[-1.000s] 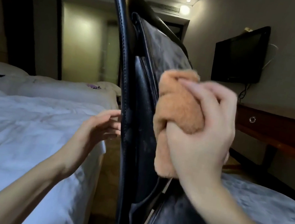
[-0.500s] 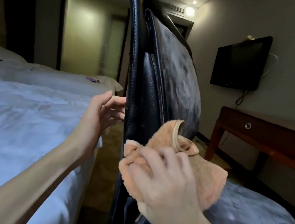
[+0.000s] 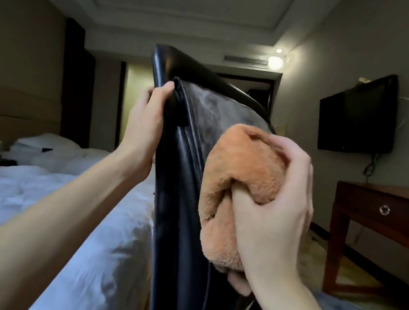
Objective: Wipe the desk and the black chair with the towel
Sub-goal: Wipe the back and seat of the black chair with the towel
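A black chair [image 3: 184, 205] shows its tall backrest in the middle of a dim hotel room. The left hand [image 3: 145, 128] grips the backrest's upper left edge, thumb hooked over the front. The right hand [image 3: 275, 210] clutches a bunched orange towel [image 3: 236, 187] and presses it against the backrest's front. A white bed [image 3: 28, 201] lies to the left. A dark wooden surface [image 3: 392, 208] stands at right, below a wall-mounted television [image 3: 358, 115].
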